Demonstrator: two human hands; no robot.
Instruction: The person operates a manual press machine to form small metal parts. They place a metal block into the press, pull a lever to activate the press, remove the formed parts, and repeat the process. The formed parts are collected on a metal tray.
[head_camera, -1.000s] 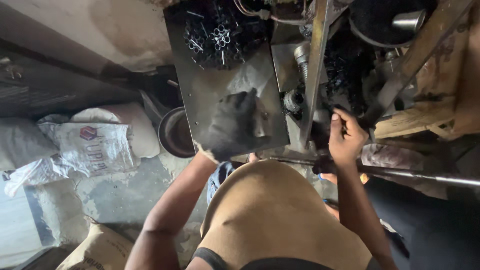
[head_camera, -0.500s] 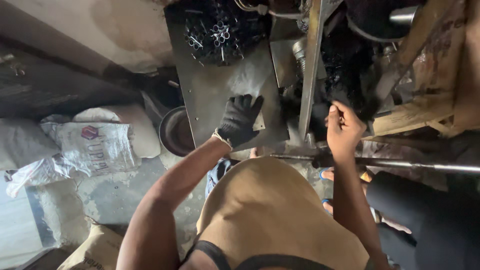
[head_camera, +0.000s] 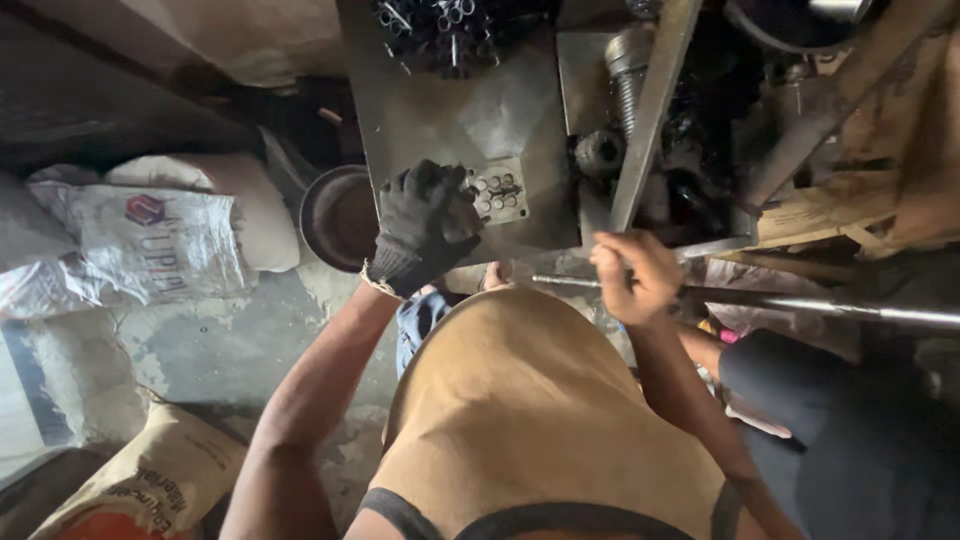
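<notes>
Your gloved left hand (head_camera: 425, 225) rests half-curled on the steel plate (head_camera: 450, 120), touching the cluster of small sleeves (head_camera: 497, 190). Your bare right hand (head_camera: 632, 275) grips the long rod (head_camera: 800, 302). Likely next: pinch one sleeve cleanly.

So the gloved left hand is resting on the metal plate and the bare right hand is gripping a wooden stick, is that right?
Not quite. In the head view the right hand grips a long metal rod, not a wooden stick. The gloved left hand does rest on the metal plate.

Long steel rod (head_camera: 800, 300), lying level (shiny), small block of metal pins (head_camera: 497, 190) on plate
</notes>
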